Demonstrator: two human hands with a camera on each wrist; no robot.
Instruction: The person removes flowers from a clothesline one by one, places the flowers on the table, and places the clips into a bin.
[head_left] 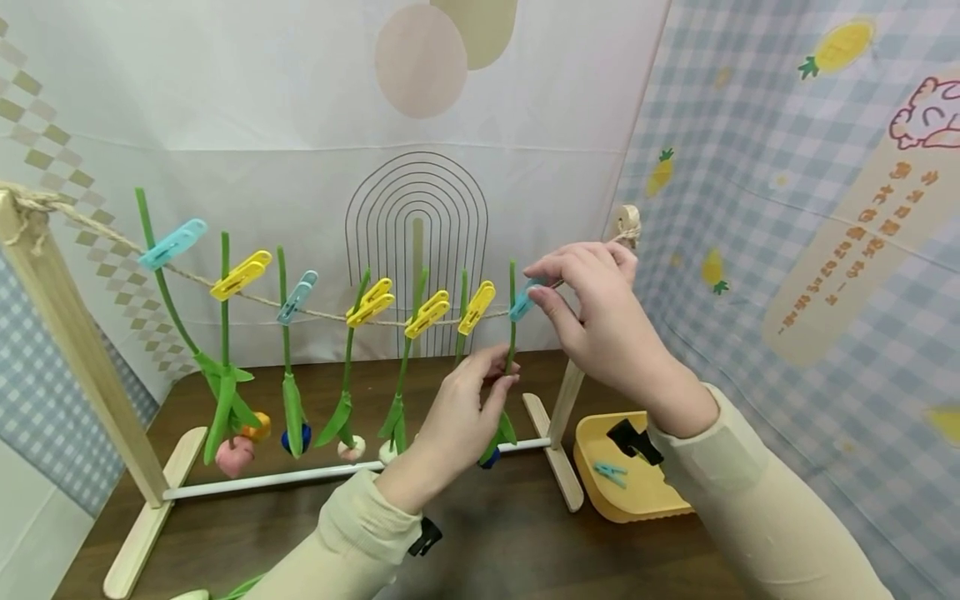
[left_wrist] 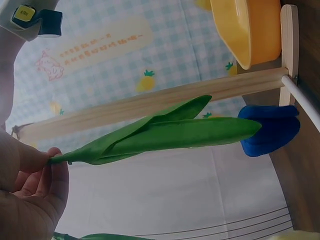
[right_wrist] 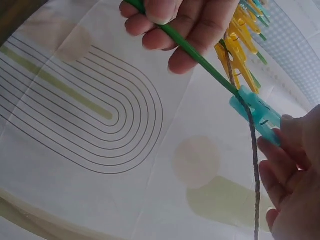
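My left hand (head_left: 459, 408) pinches the green stem of an artificial tulip (left_wrist: 172, 134) between thumb and fingertips. The tulip hangs head down, its blue bloom (left_wrist: 270, 129) lowest in the head view. Higher up, a light blue clothespin (right_wrist: 256, 112) sits across the twine (right_wrist: 254, 165) and the stem. Its handle end is between the thumb and fingers of my right hand (head_left: 600, 321). Left of it along the twine, yellow clothespins (head_left: 427, 314) and blue clothespins (head_left: 172, 243) carry several more upside-down tulips, with pink (head_left: 236, 456), white and blue blooms.
The twine runs between two wooden posts (head_left: 90, 350), joined below by a white bar (head_left: 300, 477). At the right stands a yellow tray (head_left: 600, 500) with a light blue clothespin (head_left: 611, 474) in it. Green stems (head_left: 242, 588) lie at the table's front edge. Printed cloth hangs behind.
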